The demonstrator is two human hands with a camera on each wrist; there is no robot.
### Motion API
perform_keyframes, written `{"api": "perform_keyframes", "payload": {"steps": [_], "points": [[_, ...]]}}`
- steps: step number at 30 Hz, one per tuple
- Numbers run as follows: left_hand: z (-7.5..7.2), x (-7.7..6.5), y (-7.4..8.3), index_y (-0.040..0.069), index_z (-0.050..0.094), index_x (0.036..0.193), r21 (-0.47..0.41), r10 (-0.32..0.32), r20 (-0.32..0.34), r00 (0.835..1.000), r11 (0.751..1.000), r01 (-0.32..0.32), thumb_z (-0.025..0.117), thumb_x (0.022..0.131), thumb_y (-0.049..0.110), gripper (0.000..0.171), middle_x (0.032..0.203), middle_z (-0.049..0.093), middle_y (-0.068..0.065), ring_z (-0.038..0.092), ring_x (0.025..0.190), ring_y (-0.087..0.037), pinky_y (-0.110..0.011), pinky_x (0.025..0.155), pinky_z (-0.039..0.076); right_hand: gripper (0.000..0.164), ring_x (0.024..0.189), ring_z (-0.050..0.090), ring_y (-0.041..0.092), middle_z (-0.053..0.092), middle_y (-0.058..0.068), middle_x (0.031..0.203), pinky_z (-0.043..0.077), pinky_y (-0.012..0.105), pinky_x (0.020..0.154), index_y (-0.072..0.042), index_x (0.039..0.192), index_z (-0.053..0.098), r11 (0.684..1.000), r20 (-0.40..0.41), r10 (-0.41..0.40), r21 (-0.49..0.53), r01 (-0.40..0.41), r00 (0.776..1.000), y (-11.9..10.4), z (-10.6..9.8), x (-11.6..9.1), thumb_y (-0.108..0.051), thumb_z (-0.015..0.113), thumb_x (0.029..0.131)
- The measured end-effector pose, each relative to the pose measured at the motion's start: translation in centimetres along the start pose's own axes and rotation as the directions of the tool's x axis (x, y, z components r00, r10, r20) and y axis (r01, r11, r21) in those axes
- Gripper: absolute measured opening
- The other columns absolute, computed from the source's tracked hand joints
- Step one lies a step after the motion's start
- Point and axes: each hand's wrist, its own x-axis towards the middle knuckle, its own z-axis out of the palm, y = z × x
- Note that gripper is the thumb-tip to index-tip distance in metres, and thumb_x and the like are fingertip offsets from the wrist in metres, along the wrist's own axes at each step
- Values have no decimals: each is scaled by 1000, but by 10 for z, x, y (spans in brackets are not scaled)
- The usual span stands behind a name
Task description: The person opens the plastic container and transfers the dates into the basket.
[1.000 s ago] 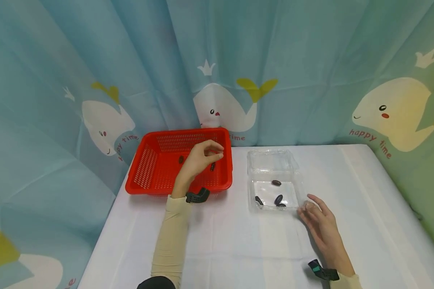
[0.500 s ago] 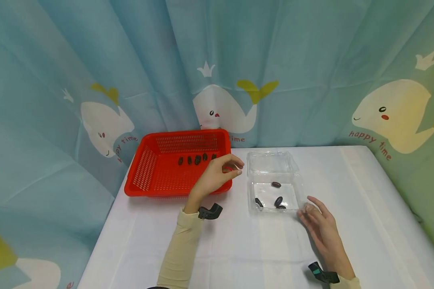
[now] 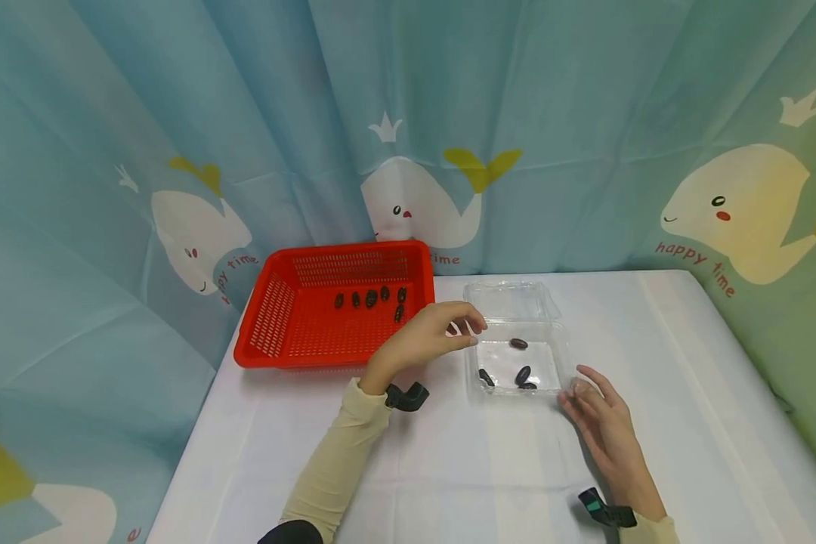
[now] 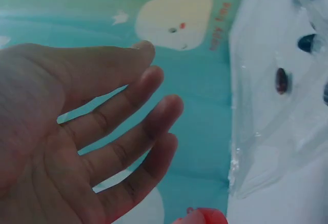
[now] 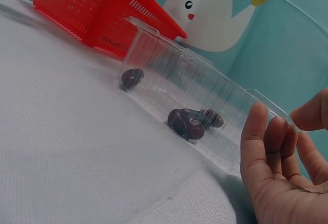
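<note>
My left hand [image 3: 442, 330] hovers at the left edge of a clear plastic clamshell box [image 3: 556, 332], fingers loosely bent. In the left wrist view nothing shows between its thumb and fingers [image 4: 128, 101]. The box stands with its lid folded back. Inside it lie several dark brown oval pieces that look like dates [image 3: 519, 344]. At the box's front right corner, my right hand [image 3: 605, 423] pinches the rim; the right wrist view shows the thumb over the rim and fingertips [image 5: 254, 124] against the outer wall.
A red plastic basket [image 3: 299, 332] stands on the left of the white-covered table [image 3: 449, 461], with several similar dark pieces [image 3: 371, 299] toward its right side. A blue curtain [image 3: 571, 98] with whale prints hangs right behind the table.
My left hand has moved right, from over the red basket to the box's left edge, uncovering the dark pieces in the basket. The right hand stays at the box's corner.
</note>
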Motion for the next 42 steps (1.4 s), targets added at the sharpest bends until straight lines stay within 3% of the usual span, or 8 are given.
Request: {"api": "perform_keyframes", "payload": {"steps": [4, 8, 13, 19, 27, 30, 35, 42], "points": [[1, 12, 1, 10, 70, 121, 91, 4, 117, 993, 996, -14, 71, 98, 11, 22, 116, 73, -8, 67, 101, -15, -40, 98, 57, 42, 96, 69, 2, 64, -10, 103, 58, 20, 95, -11, 149, 40, 999, 13, -17, 29, 16, 1000, 0, -1, 2, -10, 53, 108], [7, 22, -4, 6, 68, 124, 184, 7, 265, 964, 981, -58, 72, 97, 8, 27, 120, 73, -13, 69, 104, -21, -43, 101, 56, 41, 97, 68, 2, 62, -10, 103, 58, 20, 96, -14, 148, 41, 1000, 5, -6, 7, 6, 1000, -1, 0, 3, -12, 53, 109], [17, 31, -8, 6, 70, 124, 282, -7, 373, 928, 954, -106, 73, 96, 9, 29, 119, 74, -6, 69, 106, -22, -29, 96, 54, 39, 99, 69, 1, 61, -10, 107, 57, 20, 97, -20, 145, 43, 998, -22, 22, -50, -24, 1000, -1, 2, 2, -16, 55, 108], [32, 45, -10, 10, 70, 123, 396, -26, 466, 885, 900, -183, 74, 96, 9, 28, 114, 72, -3, 67, 108, -19, -21, 93, 49, 43, 100, 69, 1, 59, -10, 107, 57, 20, 97, -17, 147, 41, 997, -43, 36, -69, -39, 998, -3, 3, 2, -17, 57, 108], [49, 59, -11, 16, 72, 118, 563, -123, 478, 870, 803, -196, 74, 93, 12, 25, 110, 73, 2, 64, 100, -10, -21, 87, 50, 49, 99, 68, 1, 59, -9, 109, 57, 20, 97, -11, 152, 35, 996, -45, 33, -78, -37, 998, -1, 2, 2, -17, 56, 108], [53, 63, -9, 16, 73, 114, 575, -136, 498, 856, 791, -208, 75, 93, 12, 22, 109, 74, 1, 64, 98, -10, -21, 85, 50, 48, 99, 68, 1, 60, -9, 109, 57, 20, 97, -11, 151, 36, 997, -43, 21, -74, -25, 999, -1, 1, 2, -17, 56, 108], [55, 70, -5, 17, 74, 107, 591, -174, 546, 819, 774, -230, 74, 92, 11, 16, 104, 73, 3, 64, 94, -11, -21, 80, 50, 43, 98, 69, 2, 61, -9, 105, 58, 21, 96, -12, 148, 39, 998, -35, 5, -57, -7, 999, 0, 1, 2, -14, 55, 108], [63, 78, -3, 18, 76, 101, 612, -280, 577, 767, 771, -179, 76, 89, 3, 19, 100, 71, 5, 60, 88, -10, -20, 75, 49, 36, 101, 70, 3, 61, -10, 107, 58, 21, 96, -19, 142, 45, 998, -21, 16, -56, -17, 1000, 1, 0, 2, -14, 55, 108]]}}
